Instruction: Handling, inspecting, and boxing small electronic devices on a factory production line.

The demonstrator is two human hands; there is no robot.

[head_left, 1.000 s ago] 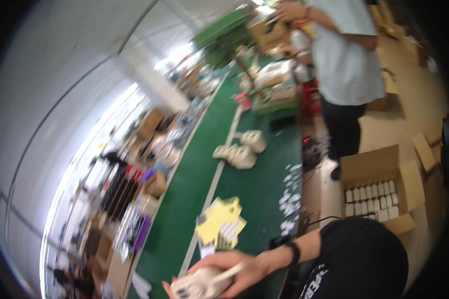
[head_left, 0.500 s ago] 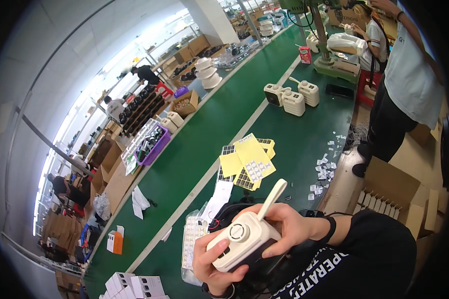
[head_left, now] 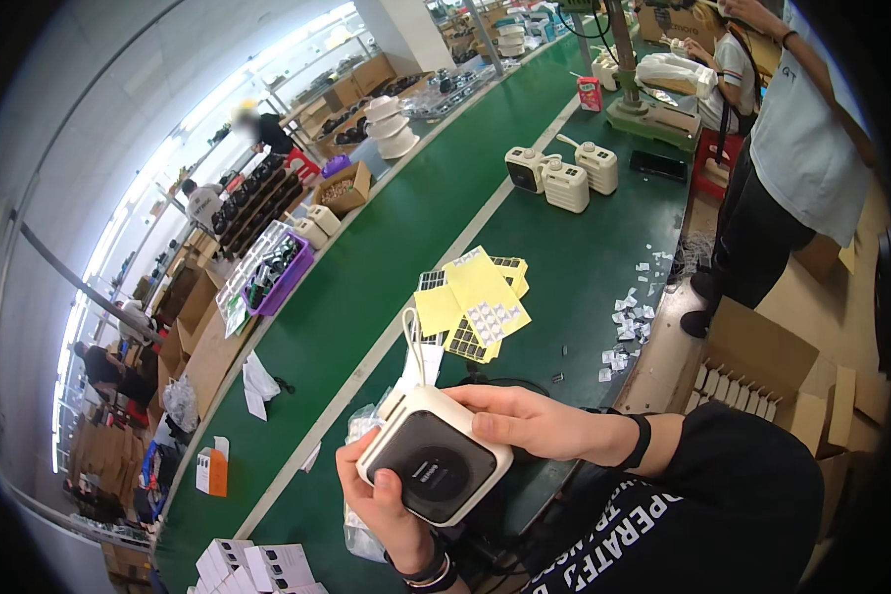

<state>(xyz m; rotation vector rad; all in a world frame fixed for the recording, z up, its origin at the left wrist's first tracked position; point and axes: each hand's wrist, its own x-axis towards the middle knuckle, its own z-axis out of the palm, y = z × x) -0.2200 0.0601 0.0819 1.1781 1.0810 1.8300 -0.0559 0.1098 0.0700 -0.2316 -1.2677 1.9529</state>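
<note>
A cream, rounded box-shaped device (head_left: 436, 457) with a carry strap is held up between both hands. Its dark face, with a round black disc, is turned toward me. My left hand (head_left: 386, 500) grips the lower left side, thumb on the dark face. My right hand (head_left: 510, 418) clasps the upper right corner, its thumb at the edge of the face and its other fingers partly hidden behind. The strap loops up from the far side. Just beyond lie yellow sticker sheets (head_left: 475, 297), some over dark-gridded sheets. A clear plastic package (head_left: 358, 530) is partly covered by my left hand.
Several similar cream devices (head_left: 565, 186) stand farther along the green table (head_left: 386, 247). White scraps (head_left: 632, 319) lie by its right edge. White boxes (head_left: 279, 566) and an orange-white box (head_left: 212, 469) are at left. A green machine (head_left: 653, 119) stands far off; a person (head_left: 797, 148) is at right.
Both hands have turned the device so its dark face now points toward me, instead of the side with the round knob. The strap has swung from the right to the upper left.
</note>
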